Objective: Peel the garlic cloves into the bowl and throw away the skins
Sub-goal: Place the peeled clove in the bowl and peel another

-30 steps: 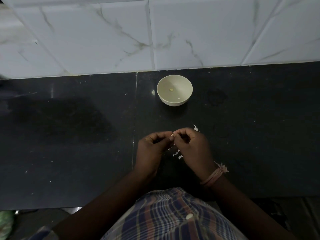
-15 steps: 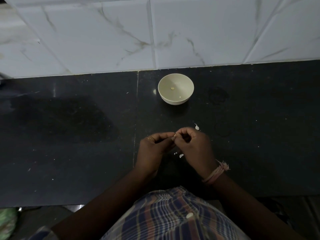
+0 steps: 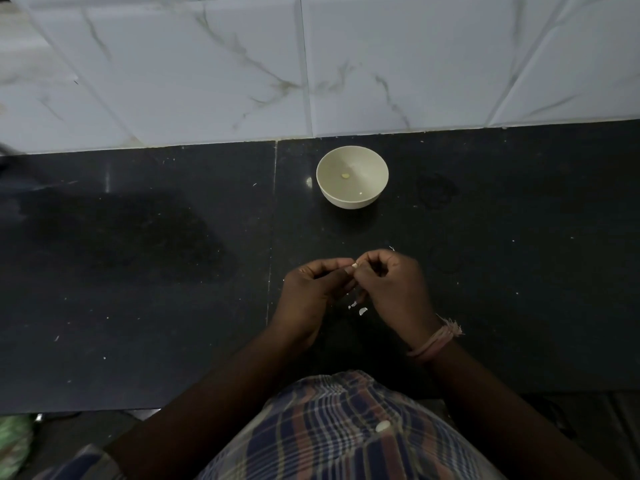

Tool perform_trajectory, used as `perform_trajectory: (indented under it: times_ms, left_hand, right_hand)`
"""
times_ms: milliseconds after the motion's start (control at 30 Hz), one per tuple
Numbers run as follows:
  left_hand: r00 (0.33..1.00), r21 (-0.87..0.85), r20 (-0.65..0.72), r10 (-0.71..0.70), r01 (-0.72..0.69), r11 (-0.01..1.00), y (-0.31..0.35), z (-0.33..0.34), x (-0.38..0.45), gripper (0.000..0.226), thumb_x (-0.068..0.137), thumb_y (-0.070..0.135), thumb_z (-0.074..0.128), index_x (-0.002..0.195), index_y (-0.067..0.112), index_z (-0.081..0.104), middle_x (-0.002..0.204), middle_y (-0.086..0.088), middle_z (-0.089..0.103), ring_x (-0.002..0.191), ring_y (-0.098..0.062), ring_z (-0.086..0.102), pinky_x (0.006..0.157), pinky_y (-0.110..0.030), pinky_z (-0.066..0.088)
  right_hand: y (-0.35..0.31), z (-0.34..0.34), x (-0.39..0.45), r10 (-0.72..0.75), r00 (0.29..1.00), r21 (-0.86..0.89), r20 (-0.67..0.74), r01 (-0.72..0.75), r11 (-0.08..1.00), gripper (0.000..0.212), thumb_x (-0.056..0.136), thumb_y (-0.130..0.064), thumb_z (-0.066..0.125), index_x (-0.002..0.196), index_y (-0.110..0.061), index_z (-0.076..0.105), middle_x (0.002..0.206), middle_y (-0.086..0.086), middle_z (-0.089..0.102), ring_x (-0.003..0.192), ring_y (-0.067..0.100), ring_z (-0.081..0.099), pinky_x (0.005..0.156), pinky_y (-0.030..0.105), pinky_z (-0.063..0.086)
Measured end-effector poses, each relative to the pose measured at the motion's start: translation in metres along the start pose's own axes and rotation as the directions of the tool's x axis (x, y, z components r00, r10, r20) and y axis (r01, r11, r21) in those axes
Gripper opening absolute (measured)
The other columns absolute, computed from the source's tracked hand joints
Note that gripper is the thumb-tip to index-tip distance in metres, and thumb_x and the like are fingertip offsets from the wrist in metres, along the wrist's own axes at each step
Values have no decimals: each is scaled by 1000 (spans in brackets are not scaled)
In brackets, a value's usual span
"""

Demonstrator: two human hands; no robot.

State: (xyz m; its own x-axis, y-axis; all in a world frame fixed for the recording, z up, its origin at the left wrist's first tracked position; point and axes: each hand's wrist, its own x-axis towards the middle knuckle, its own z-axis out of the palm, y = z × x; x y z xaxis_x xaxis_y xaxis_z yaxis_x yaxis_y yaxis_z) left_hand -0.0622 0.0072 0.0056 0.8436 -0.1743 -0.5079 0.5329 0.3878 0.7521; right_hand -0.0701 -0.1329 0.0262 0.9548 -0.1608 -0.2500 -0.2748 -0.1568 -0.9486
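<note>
a: status of hands?

b: left hand and right hand together, fingertips pinching one garlic clove above the tabletop.

a: progress?

b: early, by my estimate. bowl holds one small peeled piece. skin scraps lie under the hands, not yet discarded.

shirt: plaid, blue/brown/white, white button | right wrist: frayed pinkish thread band | forearms bare
</note>
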Motion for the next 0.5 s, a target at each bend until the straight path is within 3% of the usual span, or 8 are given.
perform_trajectory:
  times_ms: [133, 267, 400, 500]
  left_hand:
    - [1000, -26, 13, 8, -8, 1000, 2, 2, 3, 12, 89, 2, 69, 100, 3, 74, 101, -23, 74, 89, -27, 72, 85, -42, 58]
    - [998, -37, 68, 12, -10, 999, 0, 3, 3, 15, 90, 4, 64, 105, 2, 66, 87, -16, 70, 72, -22, 66, 68, -33, 56]
    - [992, -80, 125, -26, 37, 996, -3, 1, 6, 9, 95, 3, 58, 102, 6, 63, 83, -13, 65, 66, -19, 58, 65, -30, 51]
    - [989, -54, 140, -43, 51, 997, -5, 0, 10, 9, 98, 2, 54, 103, 6, 61, 83, -13, 64, 68, -20, 58, 64, -31, 51]
  right_hand:
    - [-1, 0, 3, 15, 1000, 30, 2, -15, 999, 7, 92, -7, 66, 90, -3, 70, 66, 8, 70, 50, 19, 64, 53, 35, 56]
    - [5, 3, 6, 80, 996, 184, 27, -84, 979, 13, 95, -7, 61, 88, 1, 69, 62, 10, 62, 48, 21, 58, 52, 34, 51]
    - [8, 10, 5, 196, 979, 400, 60, -203, 894, 15, 98, -3, 58, 87, 2, 68, 61, 7, 60, 51, 16, 54, 51, 30, 49]
    - [9, 10, 5, 217, 975, 410, 57, -221, 885, 16, 98, -4, 58, 86, 0, 67, 62, 8, 59, 50, 16, 53, 48, 28, 47]
